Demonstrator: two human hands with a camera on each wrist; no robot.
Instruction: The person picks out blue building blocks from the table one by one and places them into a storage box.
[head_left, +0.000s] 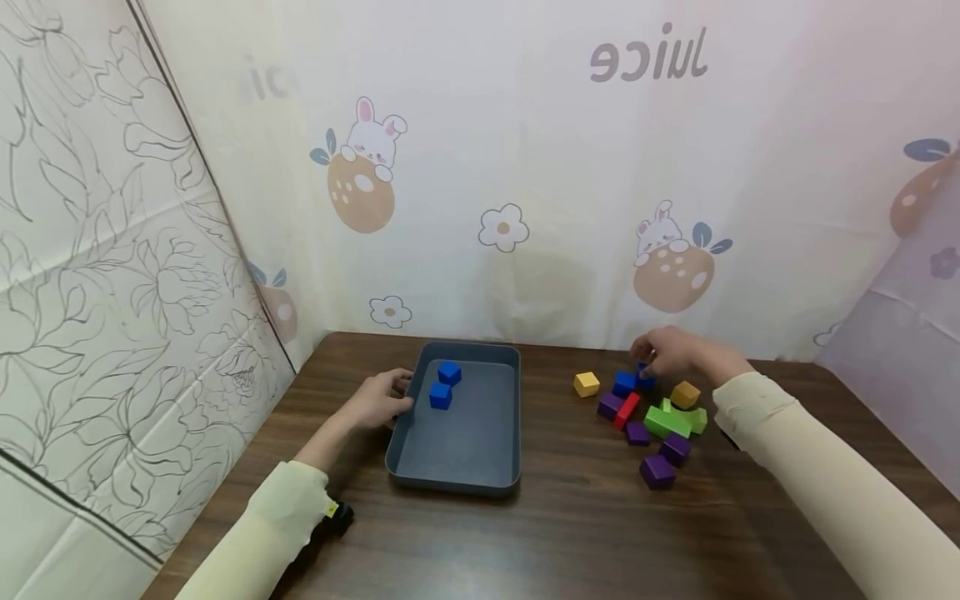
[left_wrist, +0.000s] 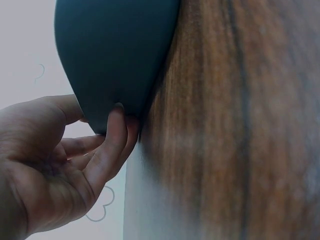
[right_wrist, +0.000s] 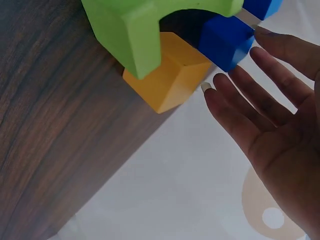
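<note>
My left hand (head_left: 381, 401) grips the left wall of a grey tray (head_left: 504, 492), with fingertips pressed against its outer side in the left wrist view. Two blue cubes (head_left: 440, 396) lie inside, near the tray's far left corner. On the right, my right hand (head_left: 669, 353) reaches over the blocks with its fingertips right at a blue cube (right_wrist: 222, 42). Its fingers are spread and only slightly bent in the right wrist view. Another blue cube (head_left: 624, 384) sits just left of that one.
Around the right hand lie a yellow cube (head_left: 587, 384), an orange block (head_left: 686, 395), a red block (head_left: 627, 411), green blocks (head_left: 667, 422) and several purple blocks (head_left: 657, 472). A patterned curtain (head_left: 450, 275) hangs along the table's (head_left: 570, 533) back edge.
</note>
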